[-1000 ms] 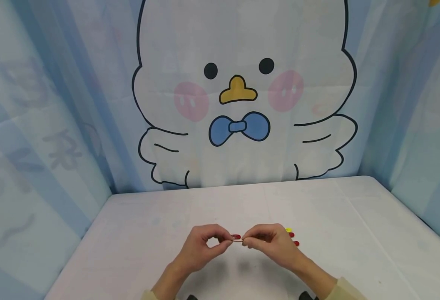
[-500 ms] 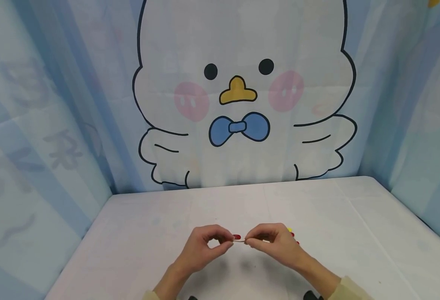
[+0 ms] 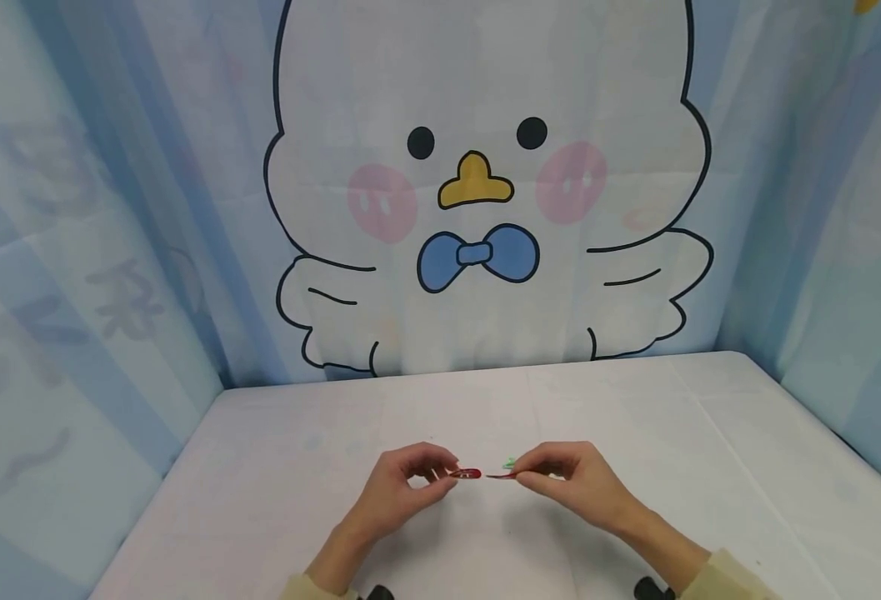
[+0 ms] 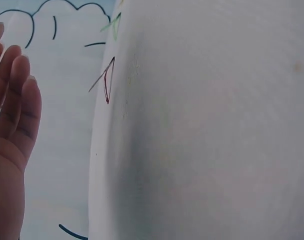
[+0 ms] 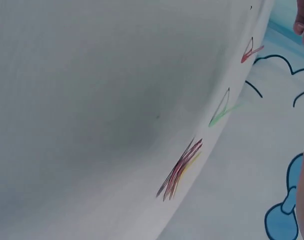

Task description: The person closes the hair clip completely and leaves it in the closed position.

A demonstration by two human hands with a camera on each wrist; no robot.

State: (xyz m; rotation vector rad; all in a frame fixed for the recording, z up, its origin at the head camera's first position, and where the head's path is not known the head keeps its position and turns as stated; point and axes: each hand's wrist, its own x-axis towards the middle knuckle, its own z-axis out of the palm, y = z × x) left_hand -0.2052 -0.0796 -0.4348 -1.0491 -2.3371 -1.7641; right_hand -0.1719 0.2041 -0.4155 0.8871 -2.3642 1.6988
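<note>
In the head view my right hand (image 3: 584,486) pinches a thin dark red hair clip (image 3: 500,476), whose free end points left. My left hand (image 3: 410,483) is held apart from it, thumb and fingertips a little separated with nothing seen between them. Just past these fingertips shows another red hair clip (image 3: 467,473), which stands sprung apart on the table in the left wrist view (image 4: 108,82). A green hair clip (image 3: 510,462), also sprung apart, is partly hidden behind my right fingers. The left wrist view catches several relaxed fingers (image 4: 21,95) at its left edge.
The right wrist view shows a bundle of red and yellow hair clips (image 5: 180,170) lying together on the white table (image 5: 66,125), near the green one. In the head view my right hand hides them. A curtain with a cartoon bird (image 3: 485,317) stands behind the table.
Both hands were pinching the thin clip between them. The left has let go and drawn slightly left; the right has moved right with the clip, covering the bundle and uncovering the green clip.
</note>
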